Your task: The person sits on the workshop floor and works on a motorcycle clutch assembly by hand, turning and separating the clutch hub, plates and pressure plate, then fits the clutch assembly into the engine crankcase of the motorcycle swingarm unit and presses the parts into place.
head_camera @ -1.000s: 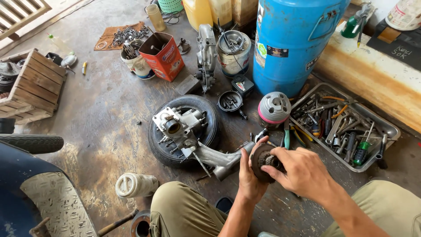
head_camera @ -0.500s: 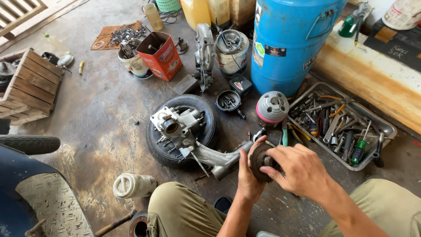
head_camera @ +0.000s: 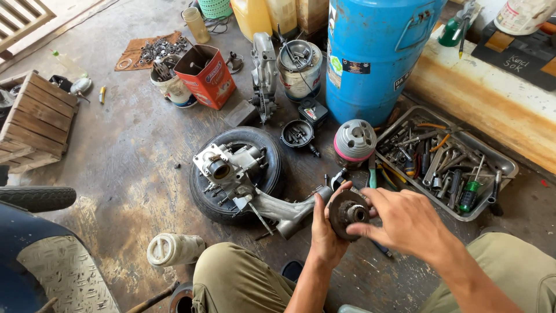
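A person crouching on a stained workshop floor (head_camera: pixel 116 174) holds a round, dark metal disc part (head_camera: pixel 346 213) up between both hands, just above the knees and in front of a small tyre (head_camera: pixel 202 194) that carries a dismantled engine casing (head_camera: pixel 231 171). The left hand (head_camera: pixel 324 232) cups the disc from behind and below, thumb raised along its left rim, its grip closed around the part's back. The right hand (head_camera: pixel 405 223) comes in from the right, fingers (head_camera: pixel 362 230) pinched on the disc's near edge and close to its central hub, so both grips are pressed onto the same piece. The disc stands nearly on edge, its flat face turned toward the camera and slightly right, its axis running roughly from the left palm out toward the viewer; the hub lies directly between the two hands, with the right fingertips the nearer to it. The long arm of the casing points from the tyre toward the left hand, ending just beside it. Farther right, a metal tray (head_camera: pixel 504 168) of wrenches and screwdrivers lies near the right forearm, a finned cylinder head (head_camera: pixel 354 142) stands between tray and tyre, and a blue drum (head_camera: pixel 376 58) rises behind.
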